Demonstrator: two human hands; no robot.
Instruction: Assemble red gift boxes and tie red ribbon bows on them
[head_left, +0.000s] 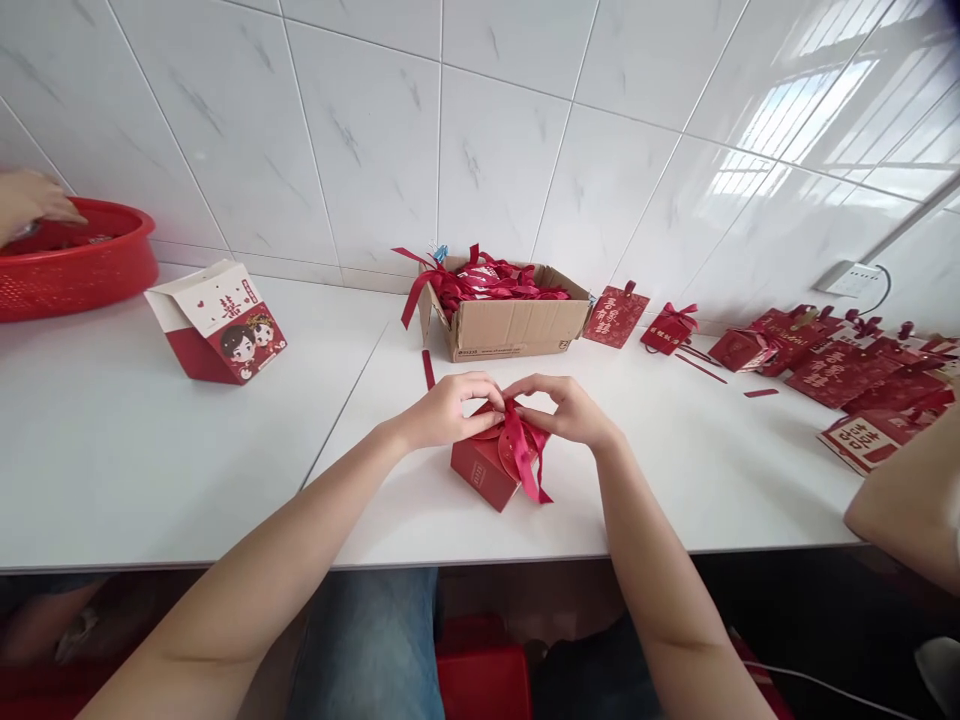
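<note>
A small red gift box (484,474) stands on the white table in front of me, a corner turned my way. A red ribbon (523,465) is gathered at its top, and its loose ends hang down the near side. My left hand (456,408) pinches the ribbon from the left with thumb and forefinger. From the right, my right hand (562,408) is closed on the same ribbon, fingertips close to the left ones. The exact point where the ribbon crosses is partly hidden by my fingers.
Behind stands a cardboard box (517,328) full of red ribbons. A white-and-red box (217,325) stands left, near a red basket (82,270) with a person's hand (37,200) over it. Several red gift bags (840,370) crowd the right, beside another person's arm (911,490).
</note>
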